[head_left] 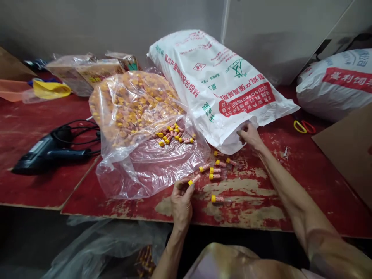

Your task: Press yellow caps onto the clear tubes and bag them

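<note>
My left hand (181, 201) pinches a small clear tube (194, 179) with a yellow cap and pinkish contents, just above the table's front part. Several similar capped tubes (215, 176) lie loose to its right. My right hand (250, 136) is closed on the open mouth of a white woven sack (212, 83) printed in red and green; some of its fingertips are hidden by the sack. Left of the sack, a large clear plastic bag (122, 170) is filled with many yellow-capped tubes, and a small pile of tubes (176, 133) shows near its mouth.
A dark heat gun (49, 151) with a coiled cord lies at left on the worn red table (290, 174). Yellow-and-red-handled scissors (304, 126), another stuffed sack (337, 83) and cardboard (348, 143) are at right. Wrapped boxes (95, 71) stand behind. Plastic sheeting (110, 248) hangs below the front edge.
</note>
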Motion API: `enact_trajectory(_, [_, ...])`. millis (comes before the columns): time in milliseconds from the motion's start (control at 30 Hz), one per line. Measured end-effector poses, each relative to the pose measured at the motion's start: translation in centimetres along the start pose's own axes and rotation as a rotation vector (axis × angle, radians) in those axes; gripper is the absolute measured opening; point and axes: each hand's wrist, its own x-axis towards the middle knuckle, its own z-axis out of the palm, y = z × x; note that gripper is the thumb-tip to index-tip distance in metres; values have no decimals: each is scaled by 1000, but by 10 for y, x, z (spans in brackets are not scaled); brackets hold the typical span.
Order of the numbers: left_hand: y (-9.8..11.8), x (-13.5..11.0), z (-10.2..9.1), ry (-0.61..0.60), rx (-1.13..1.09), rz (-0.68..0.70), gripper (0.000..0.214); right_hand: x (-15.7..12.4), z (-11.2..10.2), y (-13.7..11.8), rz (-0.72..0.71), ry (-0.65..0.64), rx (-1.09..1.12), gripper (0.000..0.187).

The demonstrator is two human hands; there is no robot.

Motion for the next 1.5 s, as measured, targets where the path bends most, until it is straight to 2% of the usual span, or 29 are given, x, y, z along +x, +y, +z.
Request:
enact_trajectory(133, [-3, -14, 18, -125, -43, -66, 27, -104, 7, -16, 52, -173, 381, 32])
enact_trajectory(200, [-7, -22, 26, -185, -56, -117, 28, -144, 17, -27, 45, -281, 417, 29])
enact_trajectory(300, [-10, -34, 33, -203, -87, -144, 29, -173, 32, -35, -62, -414, 323, 16])
enact_trajectory(467, [-9, -49, 33, -169, 17, -97, 26, -183, 43, -30, -271, -475, 64, 21])
enact_trajectory(600, [-8, -59, 34, -205, 74, -72, 23, -199, 42, -24, -457, -387, -118, 25])
enact_trajectory(667, [-8, -62, 37, -252, 81, -49, 22, -207, 41, -23, -449, -302, -111, 25])
enact_trajectory(767, [-8, -65, 43, -309, 100, 8, 20, -216, 42, -27, -340, -184, -41, 22])
enact_trajectory(867, [-7, -64, 45, -328, 119, 38, 18, -219, 43, -35, -205, -204, 6, 20])
enact_trajectory(967, [-6, -61, 42, -390, 164, 82, 21, -213, 37, -37, -185, -270, -10, 21])
enact_trajectory(1067, [-6, -56, 38, -494, 374, 274, 27, -197, 22, -28, -208, -396, -183, 21])
enact_trajectory(1200, [-12, -48, 32, -575, 897, 663, 26, -171, 8, -4, -292, -467, -766, 22])
enact_trajectory(1267, [-18, -42, 30, -645, 1091, 774, 23, -164, 8, 7, -354, -482, -895, 21])
enact_trajectory(1333, [-24, -34, 29, -652, 1173, 828, 24, -163, 11, 16, -421, -475, -881, 22])
enact_trajectory(1433, [-27, -16, 27, -533, 1137, 857, 31, -168, 16, 26, -501, -416, -679, 26])
enact_trajectory(1500, [-24, 0, 25, -444, 1045, 861, 33, -174, 21, 32, -550, -321, -530, 24])
